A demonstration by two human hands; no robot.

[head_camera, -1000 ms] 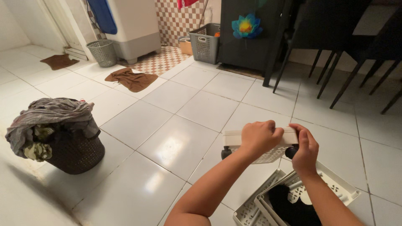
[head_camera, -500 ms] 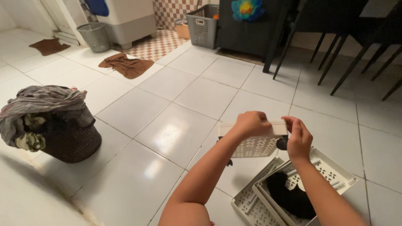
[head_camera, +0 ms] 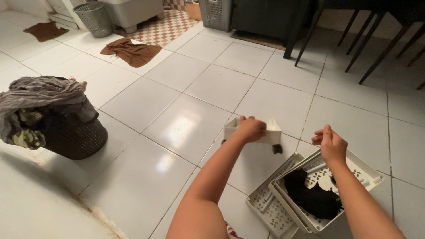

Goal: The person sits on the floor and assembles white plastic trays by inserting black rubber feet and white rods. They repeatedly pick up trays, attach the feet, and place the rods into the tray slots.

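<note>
My left hand (head_camera: 250, 129) grips a small white plastic basket (head_camera: 271, 132) on black wheels, held low over the tiled floor. My right hand (head_camera: 330, 144) is loosely closed with nothing in it, just above the rim of a white perforated basket (head_camera: 368, 175). A black cloth (head_camera: 312, 197) lies inside that basket. A second white perforated piece (head_camera: 268, 206) sits under it on the floor.
A dark round laundry basket (head_camera: 75, 137) heaped with clothes (head_camera: 37, 99) stands at the left. A brown rag (head_camera: 132, 50) lies on the far tiles, near a grey wire bin (head_camera: 94, 17). Dark chair legs (head_camera: 373, 44) stand at the back right.
My right hand has let go of the small white basket and moved right, over the perforated basket. The left hand still holds it. The view has tilted downward.
</note>
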